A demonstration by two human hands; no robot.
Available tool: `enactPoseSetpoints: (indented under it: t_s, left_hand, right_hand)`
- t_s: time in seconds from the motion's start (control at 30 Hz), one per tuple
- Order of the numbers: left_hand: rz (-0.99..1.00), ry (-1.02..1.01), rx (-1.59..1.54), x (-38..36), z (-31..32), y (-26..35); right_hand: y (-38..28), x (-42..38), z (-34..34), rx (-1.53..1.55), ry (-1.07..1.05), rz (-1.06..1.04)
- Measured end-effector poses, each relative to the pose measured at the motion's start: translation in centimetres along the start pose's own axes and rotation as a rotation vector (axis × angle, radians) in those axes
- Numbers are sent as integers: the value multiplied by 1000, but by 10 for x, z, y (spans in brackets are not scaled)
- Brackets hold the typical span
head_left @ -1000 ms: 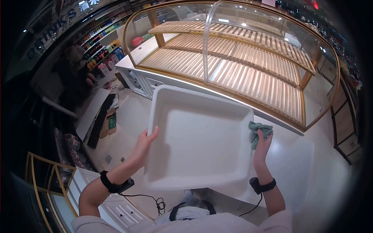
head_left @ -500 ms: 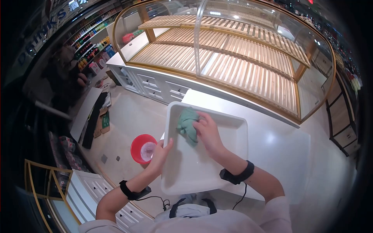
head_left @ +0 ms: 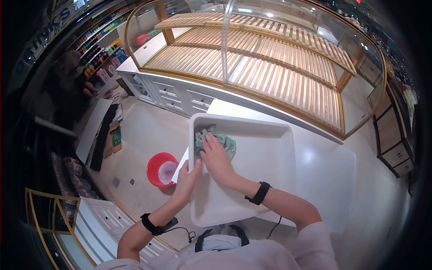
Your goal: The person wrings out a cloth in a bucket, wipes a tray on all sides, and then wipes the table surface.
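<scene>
A white rectangular plastic tub (head_left: 252, 180) sits tilted in front of me, partly over a white tabletop. My left hand (head_left: 186, 180) grips its left rim, thumb on the inside and the other fingers hidden outside. Inside the far left corner lies a crumpled green cloth (head_left: 227, 143). On top of that cloth my right hand (head_left: 217, 159) presses with fingers stretched out and flat, close to the left wall.
A red bucket (head_left: 155, 167) with foamy liquid stands on the floor at left. Beyond the white tabletop (head_left: 321, 166) is a curved glass display case (head_left: 270, 58) with slatted wooden shelves. Flattened cardboard (head_left: 114, 138) lies on the floor; a person crouches at far left.
My right hand has moved left and flattened from a bunched grip onto the cloth, which is now more spread out in the corner. My left hand stays on the rim.
</scene>
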State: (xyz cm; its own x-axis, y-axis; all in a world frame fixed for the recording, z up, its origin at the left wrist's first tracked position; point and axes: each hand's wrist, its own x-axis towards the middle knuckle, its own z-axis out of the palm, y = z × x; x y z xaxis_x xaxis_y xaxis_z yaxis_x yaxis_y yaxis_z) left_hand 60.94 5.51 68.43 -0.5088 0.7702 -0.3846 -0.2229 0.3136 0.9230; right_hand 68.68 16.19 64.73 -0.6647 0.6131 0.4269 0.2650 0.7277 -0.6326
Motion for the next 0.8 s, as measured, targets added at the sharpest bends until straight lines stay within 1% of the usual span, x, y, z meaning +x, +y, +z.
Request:
enactPoseSetpoints:
  t_s: [0.1, 0.2, 0.3, 0.43, 0.57, 0.67, 0.77, 0.8]
  left_hand:
    - [0, 19, 62, 1, 0, -2]
    - [-59, -5, -57, -7, 2, 1]
    - [-75, -5, -104, -6, -1, -7]
    - [-33, 26, -58, -6, -6, -11]
    - [-22, 47, -111, -8, -15, -15]
    - [-34, 50, -138, -13, -20, -11]
    - [-55, 71, -123, -16, -26, -8]
    - [-59, 82, -113, -16, -28, -6]
  right_hand:
    - [4, -2, -4, -94, -54, -11]
    - [18, -8, -7, -129, -112, 5]
    - [34, -17, -11, -158, -152, 34]
    - [66, -32, -23, -214, -176, 93]
    - [115, -49, -47, -209, -229, 266]
    - [135, -57, -61, -208, -232, 308]
    - [161, -65, -65, -262, -192, 397]
    - [163, -66, -71, -288, -184, 389]
